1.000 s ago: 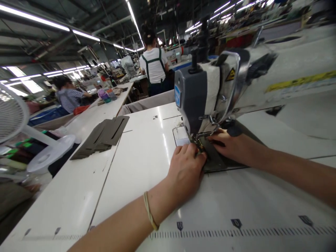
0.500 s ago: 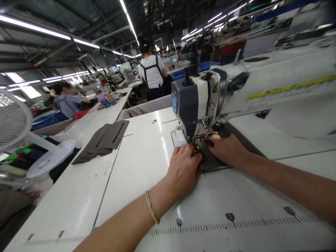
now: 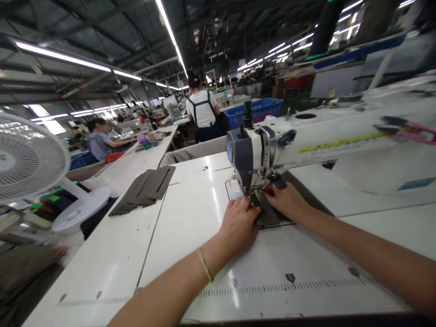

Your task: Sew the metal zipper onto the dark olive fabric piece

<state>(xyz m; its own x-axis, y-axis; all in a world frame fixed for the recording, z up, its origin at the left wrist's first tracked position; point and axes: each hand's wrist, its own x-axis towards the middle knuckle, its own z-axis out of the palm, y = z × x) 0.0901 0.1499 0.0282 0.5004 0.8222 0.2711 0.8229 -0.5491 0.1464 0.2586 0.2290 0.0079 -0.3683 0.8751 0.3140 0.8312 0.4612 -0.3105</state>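
Observation:
A dark grey-olive fabric piece lies flat under the presser foot of a white and grey sewing machine. My left hand, with a thin band at its wrist, grips the left edge of the piece with bent fingers, just in front of the needle area. On the other side, my right hand has its fingers pinched together on the fabric close to the foot. Those fingertips are partly hidden by the machine head. Farther left on the table is a fanned stack of similar grey-olive pieces, some with slits.
A white fan stands at the left. Pink-handled snips rest on the machine arm. A ruler scale runs along the table's front. Beyond are a blue bin, a person seen from behind and a seated person.
The head view has tilted and shifted, so the scene sits lower and the snips have come into sight. Both hands stay on the fabric by the needle, with little visible movement.

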